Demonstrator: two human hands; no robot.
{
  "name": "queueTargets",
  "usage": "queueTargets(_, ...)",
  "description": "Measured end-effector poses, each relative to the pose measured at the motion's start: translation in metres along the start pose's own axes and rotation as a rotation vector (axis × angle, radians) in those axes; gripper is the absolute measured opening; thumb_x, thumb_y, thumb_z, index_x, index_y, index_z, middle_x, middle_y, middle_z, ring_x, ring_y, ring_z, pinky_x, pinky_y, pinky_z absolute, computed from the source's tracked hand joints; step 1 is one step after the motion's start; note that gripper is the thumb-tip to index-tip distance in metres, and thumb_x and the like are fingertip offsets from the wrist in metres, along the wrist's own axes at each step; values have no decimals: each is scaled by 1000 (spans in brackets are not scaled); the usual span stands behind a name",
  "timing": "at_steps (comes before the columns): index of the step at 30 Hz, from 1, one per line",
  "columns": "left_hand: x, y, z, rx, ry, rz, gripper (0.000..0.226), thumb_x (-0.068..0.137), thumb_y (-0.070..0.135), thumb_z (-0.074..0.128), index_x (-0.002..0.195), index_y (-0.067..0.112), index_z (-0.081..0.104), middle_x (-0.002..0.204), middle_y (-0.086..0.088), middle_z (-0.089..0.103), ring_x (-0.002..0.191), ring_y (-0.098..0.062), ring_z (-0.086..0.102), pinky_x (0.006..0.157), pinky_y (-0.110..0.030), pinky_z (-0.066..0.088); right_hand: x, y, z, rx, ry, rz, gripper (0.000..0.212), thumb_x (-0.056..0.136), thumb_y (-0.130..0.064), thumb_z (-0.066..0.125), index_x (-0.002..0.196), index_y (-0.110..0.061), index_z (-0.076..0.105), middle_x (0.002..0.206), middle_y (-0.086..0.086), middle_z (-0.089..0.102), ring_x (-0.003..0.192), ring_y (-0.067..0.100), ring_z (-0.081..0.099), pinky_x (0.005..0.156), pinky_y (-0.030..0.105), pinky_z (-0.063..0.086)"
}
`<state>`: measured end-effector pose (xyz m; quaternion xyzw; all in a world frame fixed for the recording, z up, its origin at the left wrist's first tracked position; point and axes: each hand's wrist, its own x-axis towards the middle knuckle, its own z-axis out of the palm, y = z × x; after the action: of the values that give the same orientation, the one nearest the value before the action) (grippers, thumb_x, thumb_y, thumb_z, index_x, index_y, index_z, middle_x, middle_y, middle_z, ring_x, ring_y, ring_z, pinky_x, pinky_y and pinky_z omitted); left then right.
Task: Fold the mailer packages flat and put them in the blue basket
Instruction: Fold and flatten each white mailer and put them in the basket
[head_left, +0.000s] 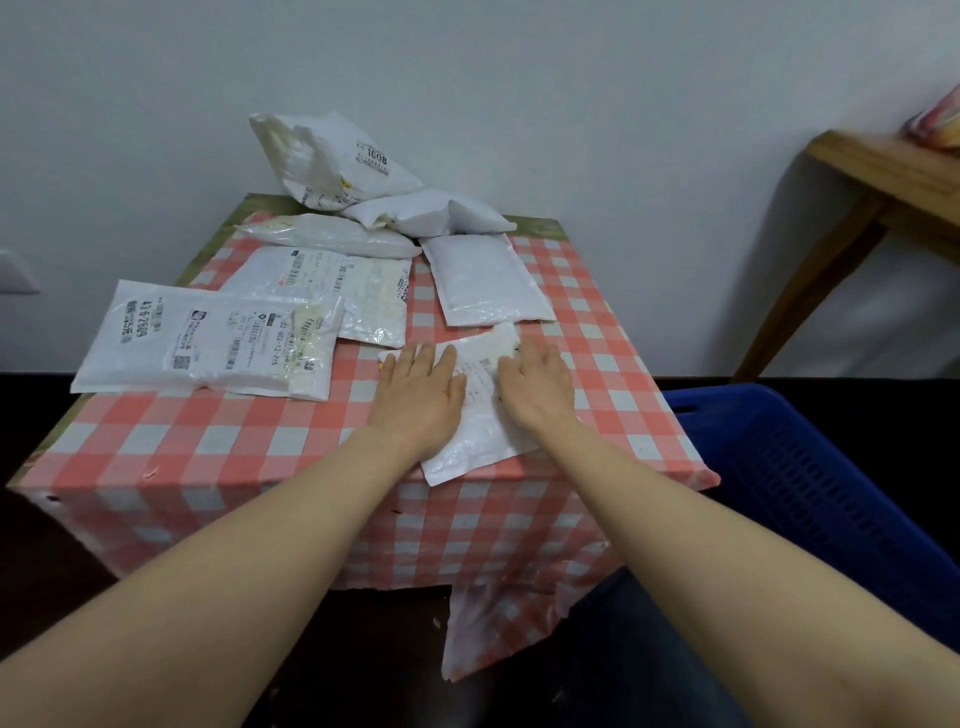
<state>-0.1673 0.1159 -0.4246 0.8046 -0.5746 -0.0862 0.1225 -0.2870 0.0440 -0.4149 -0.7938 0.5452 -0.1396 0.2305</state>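
A white mailer (480, 415) lies flat near the front edge of the checked table (208, 441). My left hand (418, 395) and my right hand (537, 387) rest palm-down on it, fingers spread, gripping nothing. Several other white mailers lie further back: a large labelled one (208, 340) at the left, another (332, 291) behind it, a plain one (485, 280) at the centre right. Puffy ones are piled at the back (332, 156). The blue basket (810, 467) stands low at the right of the table, and the part I see holds nothing.
A wooden side table (883, 187) stands at the far right against the pale wall. The red-and-white cloth hangs over the table's front, with a torn flap (493, 623) dangling. The floor around is dark.
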Motion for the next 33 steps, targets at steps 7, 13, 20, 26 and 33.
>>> queueTargets(7, -7, 3, -7, -94, 52, -58, 58, 103, 40, 19, 152, 13, 3, 159, -11, -5, 146, -26, -13, 119, -40, -5, -7, 3, -22, 198, 67, 17, 48, 87, -14, 54, 133, -15, 41, 116, 8, 59, 105, 27, 55, 86, 37, 48)
queueTargets(13, -5, 34, -24, -379, 242, -150, 74, 98, 46, 35, 151, 6, 1, 158, -16, 1, 146, -29, 1, 118, -37, 5, -15, 17, -61, 1022, 67, 188, 27, 84, 14, 52, 102, -3, 63, 107, 21, 67, 92, 32, 67, 84, 47, 55)
queueTargets(20, 12, 70, -20, -704, 272, -99, 47, 92, 46, 52, 119, 8, 56, 110, -5, 63, 99, -26, 59, 74, -27, 39, -27, 56, -87, 1290, 34, 245, 28, 89, -1, 61, 115, -7, 53, 101, 13, 68, 86, 28, 68, 75, 46, 57)
queueTargets(26, 15, 133, -14, -636, 337, 25, 34, 95, 36, 51, 103, 3, 52, 93, -5, 55, 89, -28, 54, 70, -30, 34, -37, 98, -105, 1205, 213, 281, 45, 88, -1, 63, 128, -11, 48, 110, 10, 64, 88, 24, 66, 80, 42, 57)
queueTargets(33, 16, 181, 3, -613, 301, 105, 36, 98, 33, 46, 123, 7, 47, 119, -10, 57, 112, -29, 52, 77, -28, 32, -45, 136, -127, 1095, 324, 291, 40, 87, -3, 64, 122, -15, 51, 115, 9, 62, 83, 16, 65, 70, 33, 57)
